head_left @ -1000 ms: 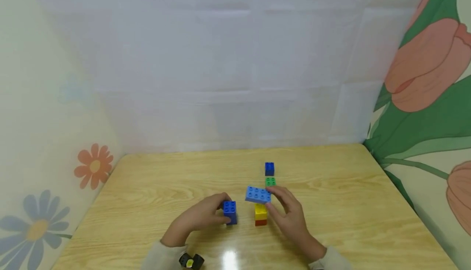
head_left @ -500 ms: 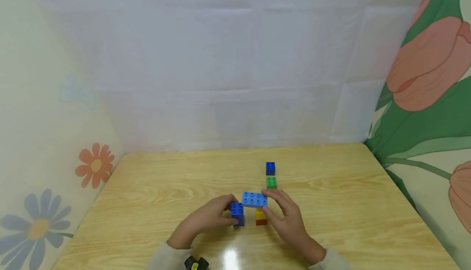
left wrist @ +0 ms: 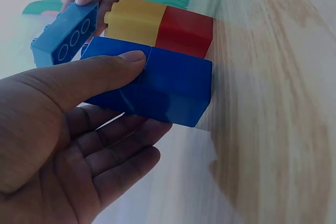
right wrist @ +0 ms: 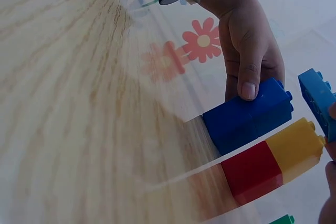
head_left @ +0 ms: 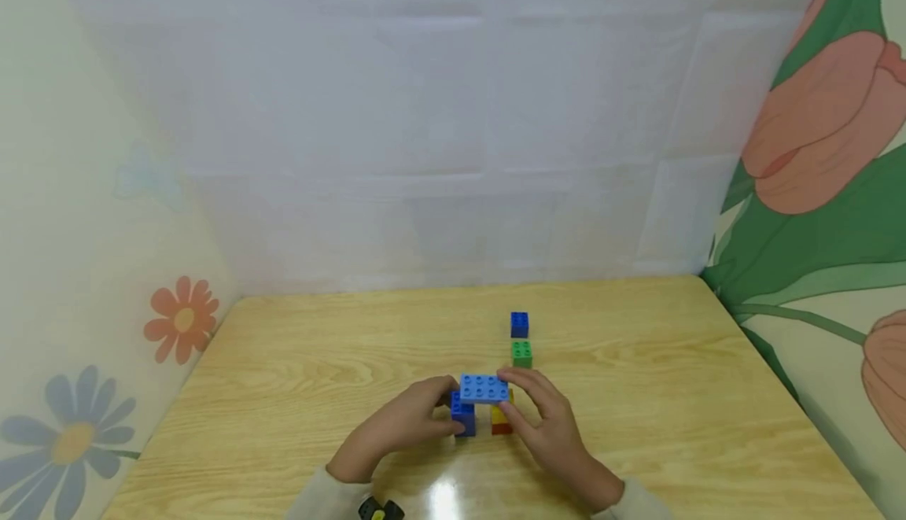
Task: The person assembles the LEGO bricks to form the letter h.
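Note:
My left hand pinches a stack of two dark blue toy bricks between thumb and fingers; the stack stands upright on the table. Close to its right is another stack, a yellow brick on a red brick, with a narrow gap between the two stacks. My right hand pinches the right end of a long light blue brick, studs up. In the right wrist view this light blue brick hangs over the stacks, apart from the dark blue studs. Its underside shows hollow rings in the left wrist view.
Behind the stacks, a green brick and a small dark blue brick stand in line on the wooden table. A white sheet hangs at the table's back edge. A black device is on the left wrist.
My left hand has slid the dark blue stack right, closer to the yellow and red stack. My right hand has moved the light blue brick left and levelled it over both stacks.

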Action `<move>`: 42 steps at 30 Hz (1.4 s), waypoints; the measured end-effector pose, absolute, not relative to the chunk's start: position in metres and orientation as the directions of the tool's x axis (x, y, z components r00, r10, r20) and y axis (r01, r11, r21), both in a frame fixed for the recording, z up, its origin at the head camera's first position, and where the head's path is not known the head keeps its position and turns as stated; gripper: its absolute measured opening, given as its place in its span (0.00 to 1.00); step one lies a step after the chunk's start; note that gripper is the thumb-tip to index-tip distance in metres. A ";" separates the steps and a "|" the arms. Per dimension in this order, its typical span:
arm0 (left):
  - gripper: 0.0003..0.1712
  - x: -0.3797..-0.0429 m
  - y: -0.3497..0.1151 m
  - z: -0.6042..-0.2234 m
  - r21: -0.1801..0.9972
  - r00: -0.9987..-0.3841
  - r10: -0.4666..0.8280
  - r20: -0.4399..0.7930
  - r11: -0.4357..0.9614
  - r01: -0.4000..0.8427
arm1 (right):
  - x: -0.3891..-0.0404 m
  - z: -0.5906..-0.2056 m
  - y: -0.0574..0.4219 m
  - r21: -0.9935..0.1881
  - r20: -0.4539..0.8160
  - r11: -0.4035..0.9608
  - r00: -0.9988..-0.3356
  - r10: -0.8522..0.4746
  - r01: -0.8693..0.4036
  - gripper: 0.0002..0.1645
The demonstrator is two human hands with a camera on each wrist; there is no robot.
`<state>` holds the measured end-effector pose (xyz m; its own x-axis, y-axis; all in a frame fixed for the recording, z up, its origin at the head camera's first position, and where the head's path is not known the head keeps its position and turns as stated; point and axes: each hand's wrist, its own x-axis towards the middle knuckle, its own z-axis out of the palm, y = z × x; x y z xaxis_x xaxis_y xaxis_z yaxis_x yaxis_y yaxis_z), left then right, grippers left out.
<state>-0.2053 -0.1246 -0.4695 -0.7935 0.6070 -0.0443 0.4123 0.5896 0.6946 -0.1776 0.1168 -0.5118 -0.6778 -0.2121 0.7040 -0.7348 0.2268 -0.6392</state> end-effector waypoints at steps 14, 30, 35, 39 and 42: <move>0.22 -0.203 -0.119 -0.473 0.699 -0.790 0.613 0.007 0.562 0.442 | -0.175 -0.512 0.115 -0.668 0.668 0.227 -0.706 -0.236 -0.709 0.27; 0.22 -0.204 -0.118 -0.473 0.693 -0.796 0.605 -0.009 0.578 0.431 | -0.173 -0.511 0.116 -0.710 0.615 0.243 -0.750 -0.243 -0.661 0.23; 0.22 -0.204 -0.118 -0.474 0.694 -0.798 0.603 -0.014 0.580 0.426 | -0.173 -0.510 0.115 -0.696 0.625 0.254 -0.741 -0.245 -0.672 0.24; 0.22 -0.204 -0.117 -0.474 0.693 -0.800 0.599 -0.010 0.582 0.427 | -0.171 -0.509 0.115 -0.710 0.608 0.256 -0.755 -0.246 -0.656 0.22; 0.21 -0.204 -0.116 -0.475 0.695 -0.799 0.601 -0.005 0.577 0.430 | -0.171 -0.509 0.115 -0.707 0.608 0.263 -0.754 -0.247 -0.656 0.22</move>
<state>-0.2037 -0.1165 -0.4746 -0.7990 0.6014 -0.0054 0.4296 0.5769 0.6947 -0.1715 0.1154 -0.5091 -0.7544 -0.2472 0.6081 -0.6563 0.2630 -0.7072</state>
